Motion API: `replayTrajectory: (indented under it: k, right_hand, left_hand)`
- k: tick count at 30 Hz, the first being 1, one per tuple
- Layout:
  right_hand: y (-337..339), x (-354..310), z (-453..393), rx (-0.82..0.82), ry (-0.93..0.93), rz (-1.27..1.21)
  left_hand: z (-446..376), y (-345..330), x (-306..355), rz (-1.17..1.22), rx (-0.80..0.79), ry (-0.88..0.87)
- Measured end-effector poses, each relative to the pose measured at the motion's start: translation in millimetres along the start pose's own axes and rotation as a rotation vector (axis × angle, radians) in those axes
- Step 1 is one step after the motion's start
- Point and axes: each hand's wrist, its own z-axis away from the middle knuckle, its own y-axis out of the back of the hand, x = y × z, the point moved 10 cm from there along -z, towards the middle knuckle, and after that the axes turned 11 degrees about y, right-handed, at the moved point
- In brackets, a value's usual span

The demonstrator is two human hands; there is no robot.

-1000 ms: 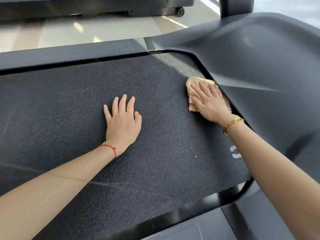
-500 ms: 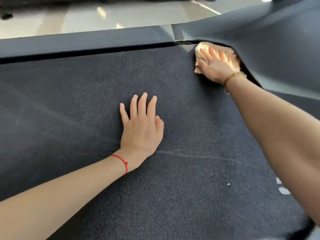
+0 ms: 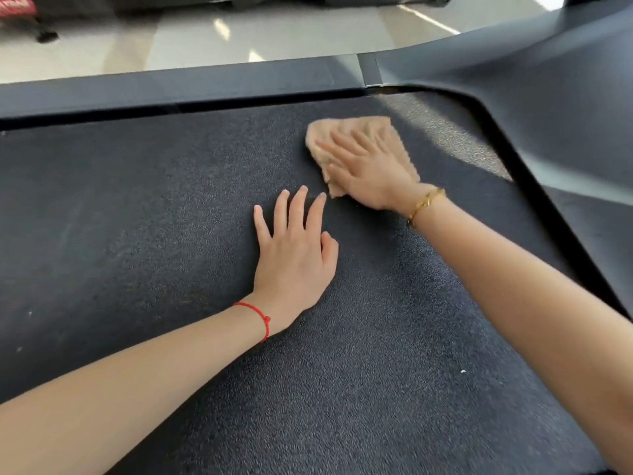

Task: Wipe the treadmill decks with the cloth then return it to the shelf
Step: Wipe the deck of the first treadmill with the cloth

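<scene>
Dark treadmill belt [image 3: 171, 217] carries both hands, the left hand [image 3: 294, 255] flat and empty, the right hand [image 3: 368, 166] pressing the tan cloth [image 3: 363, 132] with straight fingers, so it may bunch and slip out.

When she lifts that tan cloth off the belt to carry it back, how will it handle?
Probably floppy: the cloth lies crumpled flat under the right hand, with wavy, uneven edges, so it should droop from any grip. Likely light too, as flat fingers alone slide it. The textured treadmill belt may drag on it, so bunching while pushed seems likely.
</scene>
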Motion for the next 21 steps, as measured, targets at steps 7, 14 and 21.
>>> replayTrajectory:
  k: [7,14,21]
  right_hand:
    - [12.7,14.1,100.2,0.077,-0.157,-0.035]
    - [0.0,-46.3,144.2,0.063,-0.166,-0.047]
    - [-19.0,-130.0,168.1,-0.006,0.048,-0.043]
  left_hand:
    - [2.3,5.5,-1.6,0.072,0.032,-0.004]
    - [5.1,4.1,-9.3,0.096,-0.012,-0.074]
    - [23.6,10.8,-53.8,0.087,-0.011,-0.078]
